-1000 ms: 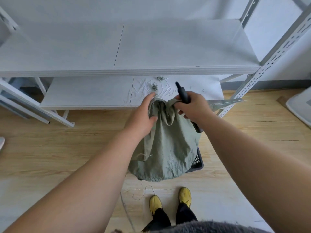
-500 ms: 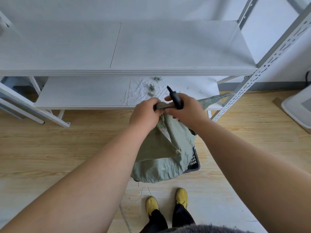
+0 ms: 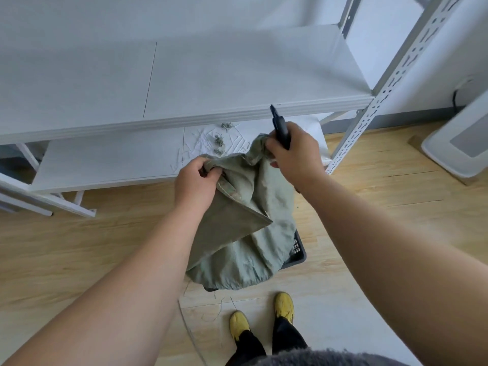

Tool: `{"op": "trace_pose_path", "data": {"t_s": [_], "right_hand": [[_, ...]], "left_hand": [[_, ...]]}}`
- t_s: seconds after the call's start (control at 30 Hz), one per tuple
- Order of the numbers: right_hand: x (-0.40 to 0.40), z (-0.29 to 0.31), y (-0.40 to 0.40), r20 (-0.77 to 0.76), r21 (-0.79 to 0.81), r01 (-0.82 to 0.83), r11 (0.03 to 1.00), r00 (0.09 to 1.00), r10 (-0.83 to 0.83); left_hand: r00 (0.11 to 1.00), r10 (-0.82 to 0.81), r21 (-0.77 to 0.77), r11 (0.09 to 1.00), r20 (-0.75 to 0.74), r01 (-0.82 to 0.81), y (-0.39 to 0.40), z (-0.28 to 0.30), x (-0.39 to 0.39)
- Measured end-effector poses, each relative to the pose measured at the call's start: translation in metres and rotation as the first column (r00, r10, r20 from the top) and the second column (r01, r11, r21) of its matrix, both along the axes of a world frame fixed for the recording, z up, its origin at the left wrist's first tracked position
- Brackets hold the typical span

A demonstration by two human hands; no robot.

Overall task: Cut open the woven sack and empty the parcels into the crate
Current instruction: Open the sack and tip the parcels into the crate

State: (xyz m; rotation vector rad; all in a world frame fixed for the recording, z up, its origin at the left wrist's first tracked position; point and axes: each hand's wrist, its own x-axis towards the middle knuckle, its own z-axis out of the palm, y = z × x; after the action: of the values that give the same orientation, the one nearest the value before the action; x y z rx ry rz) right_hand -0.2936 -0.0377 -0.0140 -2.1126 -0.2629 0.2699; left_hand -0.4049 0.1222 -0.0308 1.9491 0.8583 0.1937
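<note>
A pale green woven sack (image 3: 245, 233) hangs limp from both hands above a dark grey crate (image 3: 298, 253), which it mostly hides. My left hand (image 3: 196, 186) pinches the sack's upper left edge. My right hand (image 3: 293, 151) grips the upper right corner together with a black cutter (image 3: 280, 128), whose tip points up and away. One flap of the sack folds down across the front. No parcels show.
A white metal rack stands in front: an upper shelf (image 3: 211, 75) and a lower shelf (image 3: 111, 159) littered with thread scraps (image 3: 219, 140). Its perforated post (image 3: 375, 101) rises at the right. A white appliance (image 3: 459, 143) sits far right. My yellow shoes (image 3: 284, 303) are on the wooden floor.
My hands have drawn apart, spreading the sack's top edge. The right hand has risen with the cutter. A flap of the sack has fallen forward, and the view has tilted.
</note>
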Motion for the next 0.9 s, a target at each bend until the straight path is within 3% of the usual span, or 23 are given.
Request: {"op": "trace_pose_path", "data": {"t_s": [0.13, 0.2, 0.27, 0.37, 0.5, 0.53, 0.63, 0.67, 0.77, 0.9], "right_hand": [[0.002, 0.008, -0.002, -0.101, -0.071, -0.098, 0.993, 0.991, 0.091], [0.004, 0.021, -0.001, -0.05, 0.055, -0.076, 0.996, 0.996, 0.079], [0.003, 0.026, -0.004, -0.091, 0.129, -0.07, 0.989, 0.992, 0.082], [0.003, 0.022, -0.011, -0.113, -0.057, -0.135, 0.989, 0.985, 0.128], [0.002, 0.032, -0.011, -0.101, 0.193, -0.097, 0.976, 0.988, 0.118], [0.003, 0.029, -0.011, -0.099, 0.18, -0.102, 0.978, 0.988, 0.121], [0.003, 0.016, -0.013, -0.046, -0.132, -0.187, 0.974, 0.982, 0.182], [0.0, 0.015, -0.012, -0.05, -0.131, -0.206, 0.97, 0.978, 0.201], [-0.012, 0.019, -0.001, -0.123, 0.075, -0.271, 0.96, 0.952, 0.279], [-0.028, 0.013, 0.012, -0.159, 0.086, -0.34, 0.936, 0.923, 0.35]], "left_hand": [[1.0, -0.014, -0.079, 0.997, 0.021, 0.015, -0.008, -0.005, 0.001], [0.999, 0.012, -0.098, 0.995, 0.043, -0.007, -0.011, -0.005, 0.0], [0.998, 0.038, -0.122, 0.992, 0.056, -0.031, -0.012, -0.006, -0.001], [0.996, 0.055, -0.128, 0.991, 0.065, -0.046, -0.015, -0.004, 0.0], [0.995, 0.071, -0.125, 0.99, 0.069, -0.062, -0.016, -0.006, 0.001], [0.995, 0.068, -0.125, 0.99, 0.067, -0.059, -0.017, -0.004, 0.0], [0.999, -0.009, -0.073, 0.997, 0.039, 0.012, -0.017, -0.002, -0.001], [0.998, -0.055, -0.038, 0.998, 0.017, 0.056, -0.018, 0.0, -0.001], [0.985, -0.173, 0.037, 0.984, 0.002, 0.173, -0.016, 0.004, 0.001], [0.969, -0.248, -0.041, 0.968, 0.003, 0.248, -0.012, 0.012, 0.002]]}}
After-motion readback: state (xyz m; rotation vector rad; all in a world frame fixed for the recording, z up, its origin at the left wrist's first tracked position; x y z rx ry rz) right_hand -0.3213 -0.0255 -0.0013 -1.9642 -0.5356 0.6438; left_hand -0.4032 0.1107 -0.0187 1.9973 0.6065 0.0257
